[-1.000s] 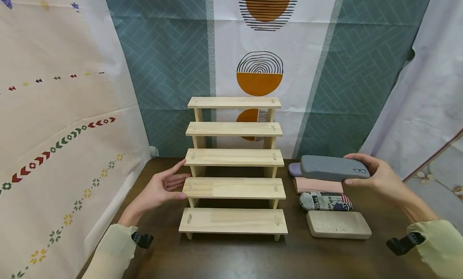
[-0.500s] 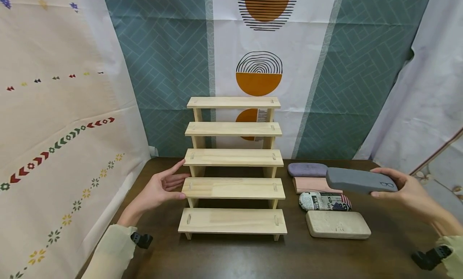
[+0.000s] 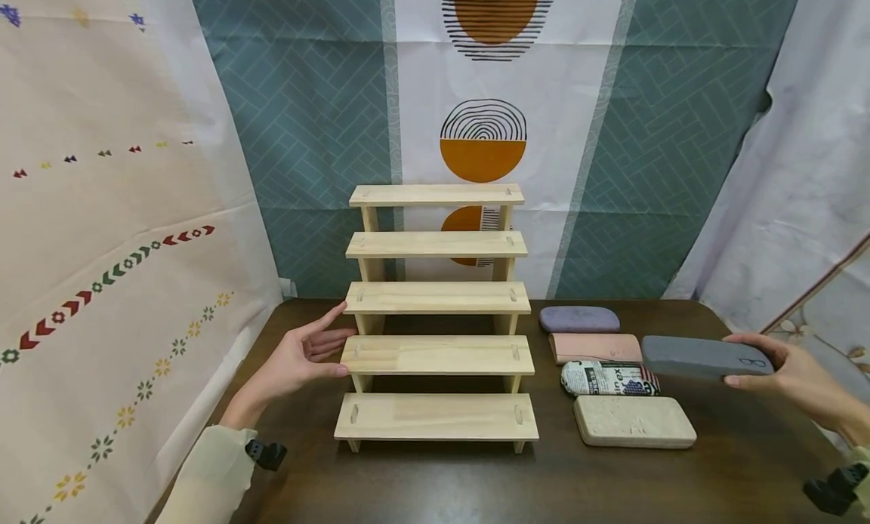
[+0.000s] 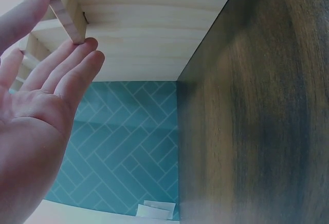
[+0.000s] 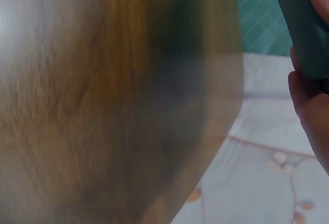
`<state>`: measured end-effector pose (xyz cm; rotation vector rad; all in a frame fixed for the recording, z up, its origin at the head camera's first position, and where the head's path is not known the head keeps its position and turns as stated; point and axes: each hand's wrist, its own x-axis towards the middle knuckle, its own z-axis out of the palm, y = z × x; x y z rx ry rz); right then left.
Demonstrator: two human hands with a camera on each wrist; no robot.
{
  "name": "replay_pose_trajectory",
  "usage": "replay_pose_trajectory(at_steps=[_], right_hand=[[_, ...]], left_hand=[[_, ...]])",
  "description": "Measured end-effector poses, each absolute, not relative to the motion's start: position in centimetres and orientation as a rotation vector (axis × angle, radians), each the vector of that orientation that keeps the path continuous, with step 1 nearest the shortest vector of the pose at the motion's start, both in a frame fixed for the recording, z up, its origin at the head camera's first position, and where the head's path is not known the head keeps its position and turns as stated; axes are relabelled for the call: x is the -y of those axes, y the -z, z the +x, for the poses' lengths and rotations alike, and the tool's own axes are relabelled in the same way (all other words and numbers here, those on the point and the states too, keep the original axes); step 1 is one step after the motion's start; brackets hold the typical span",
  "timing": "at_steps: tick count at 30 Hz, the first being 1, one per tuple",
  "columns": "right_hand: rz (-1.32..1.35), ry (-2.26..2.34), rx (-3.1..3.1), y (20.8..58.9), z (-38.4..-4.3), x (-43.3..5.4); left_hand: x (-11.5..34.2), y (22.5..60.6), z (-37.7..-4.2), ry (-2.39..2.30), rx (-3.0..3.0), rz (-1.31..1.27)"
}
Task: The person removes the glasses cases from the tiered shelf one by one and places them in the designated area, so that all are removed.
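My right hand (image 3: 788,373) holds one end of a grey glasses case (image 3: 707,356), which has a glasses drawing on it. The case is above the table, right of a row of several cases. In the right wrist view, part of the hand and case (image 5: 306,34) shows at the right edge. My left hand (image 3: 295,362) touches the left side of a light wooden stepped rack (image 3: 438,356), its thumb at the second step from the bottom and index finger at the third. Seen from the left wrist, extended fingertips (image 4: 90,54) meet a board's end; what the thumb tip touches is cut off.
Right of the rack lie a purple case (image 3: 579,319), a pink case (image 3: 594,348), a newsprint-patterned case (image 3: 608,378) and a cream case (image 3: 634,423), one in front of another. Patterned cloth (image 3: 605,245) hangs behind and on both sides of the dark wooden table (image 3: 435,482).
My right hand has moved right and lower with the grey glasses case, uncovering the purple and pink cases. The left hand stays at the rack's side.
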<state>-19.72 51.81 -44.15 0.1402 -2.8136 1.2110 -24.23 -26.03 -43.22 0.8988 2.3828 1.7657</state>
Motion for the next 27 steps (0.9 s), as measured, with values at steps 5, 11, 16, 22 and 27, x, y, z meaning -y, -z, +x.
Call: replay_pose_trajectory(at_steps=[5,11,16,22,27], right_hand=[[0.063,-1.094,2.874,44.7,-19.9,-53.2],[-0.008,-0.953,2.964,44.6,-20.1,-54.3],[-0.035,-0.891,2.988,44.7,-20.4,-54.9],[-0.022,-0.911,3.018,45.2,-21.1,-55.2],[0.003,-0.919,3.023,45.6,-21.8,-55.3]], left_hand=[[26.2,43.4,-24.1,-1.762,-2.386,0.904],[26.1,43.5,-24.3,-1.763,-2.385,0.920],[26.1,43.5,-24.3,-1.757,-2.391,0.916],[26.1,43.4,-24.3,-1.757,-2.397,0.910],[26.1,43.4,-24.3,-1.756,-2.400,0.918]])
